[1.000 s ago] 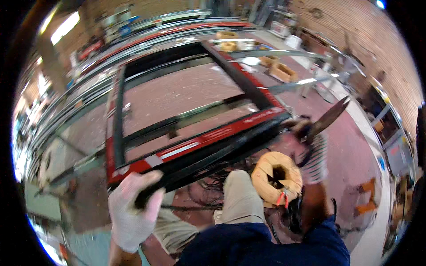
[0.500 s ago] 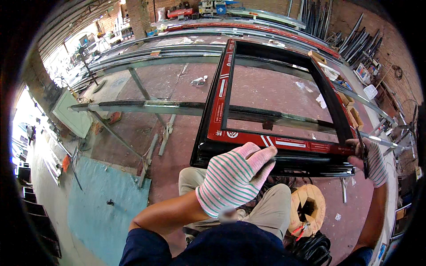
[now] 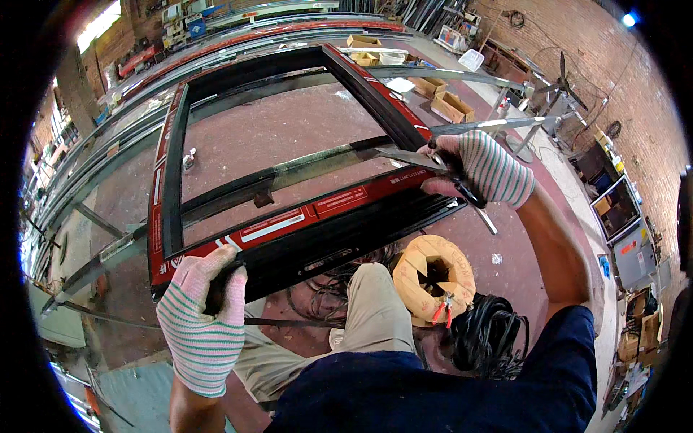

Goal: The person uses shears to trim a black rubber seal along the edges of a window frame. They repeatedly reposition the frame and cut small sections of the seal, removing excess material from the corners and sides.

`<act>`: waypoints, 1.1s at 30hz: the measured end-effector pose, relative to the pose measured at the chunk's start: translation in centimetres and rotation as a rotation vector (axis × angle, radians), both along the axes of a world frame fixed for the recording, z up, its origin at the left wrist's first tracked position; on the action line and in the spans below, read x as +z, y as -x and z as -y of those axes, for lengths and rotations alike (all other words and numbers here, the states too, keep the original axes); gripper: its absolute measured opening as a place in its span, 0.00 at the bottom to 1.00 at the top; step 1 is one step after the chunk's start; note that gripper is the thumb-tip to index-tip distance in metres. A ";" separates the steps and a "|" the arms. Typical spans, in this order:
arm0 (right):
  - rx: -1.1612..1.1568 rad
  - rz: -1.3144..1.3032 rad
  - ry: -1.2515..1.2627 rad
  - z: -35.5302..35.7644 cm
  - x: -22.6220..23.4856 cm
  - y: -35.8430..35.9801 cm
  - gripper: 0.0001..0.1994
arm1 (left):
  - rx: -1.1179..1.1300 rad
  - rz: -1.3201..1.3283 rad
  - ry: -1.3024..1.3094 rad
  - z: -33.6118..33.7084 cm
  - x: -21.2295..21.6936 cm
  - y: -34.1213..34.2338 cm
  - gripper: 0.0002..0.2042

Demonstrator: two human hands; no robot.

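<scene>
A black window frame (image 3: 339, 229) with red protective film on its face lies across metal rails. My left hand (image 3: 206, 317), in a pink glove with green stripes, is closed on the frame's near edge close to the left corner, fingertips on the film. In a matching glove, my right hand (image 3: 487, 167) holds a pair of scissors (image 3: 411, 156) with dark handles at the near right corner. The blades point left over the frame. Part of the handles is hidden by my fingers.
Below the frame, a paper-wrapped roll (image 3: 440, 270) carries red-handled pliers (image 3: 443, 312), beside a black coil of strips (image 3: 494, 335). Steel rails (image 3: 498, 126) extend right. Cardboard boxes (image 3: 452, 107) stand beyond the frame, with long profiles (image 3: 289, 30) stacked farther back.
The view has swung to the right. My left hand has moved along the near edge toward the left corner. The scissors in my right hand now lie with blades over the frame's corner.
</scene>
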State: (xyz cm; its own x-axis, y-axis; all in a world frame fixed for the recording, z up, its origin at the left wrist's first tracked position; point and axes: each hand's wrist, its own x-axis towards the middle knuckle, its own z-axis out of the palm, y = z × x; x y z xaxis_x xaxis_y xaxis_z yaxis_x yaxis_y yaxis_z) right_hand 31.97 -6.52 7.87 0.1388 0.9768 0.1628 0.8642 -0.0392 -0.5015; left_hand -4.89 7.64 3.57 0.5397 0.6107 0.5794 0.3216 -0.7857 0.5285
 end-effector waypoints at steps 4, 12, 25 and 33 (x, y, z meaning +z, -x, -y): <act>0.090 0.103 -0.063 -0.1 -1.1 -0.8 0.17 | 0.002 -0.006 -0.025 -0.4 -0.4 0.1 0.10; -0.030 0.051 0.159 -0.1 0.8 -1.5 0.15 | 0.037 -0.064 -0.022 0.2 0.0 -0.2 0.08; 0.126 0.207 0.112 0.5 1.3 -3.1 0.09 | 0.044 -0.082 -0.062 0.3 0.5 -0.8 0.07; 0.364 0.330 -0.041 -2.3 1.5 -0.6 0.20 | 0.024 -0.079 -0.002 -0.1 0.9 -0.9 0.07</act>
State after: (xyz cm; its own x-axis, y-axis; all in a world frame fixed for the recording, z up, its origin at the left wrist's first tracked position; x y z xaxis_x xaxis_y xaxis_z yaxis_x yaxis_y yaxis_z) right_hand 32.53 -4.18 9.36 -0.2762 0.9441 0.1798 0.9311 0.3092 -0.1933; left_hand -4.01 7.71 4.45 0.5689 0.6233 0.5364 0.3814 -0.7779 0.4994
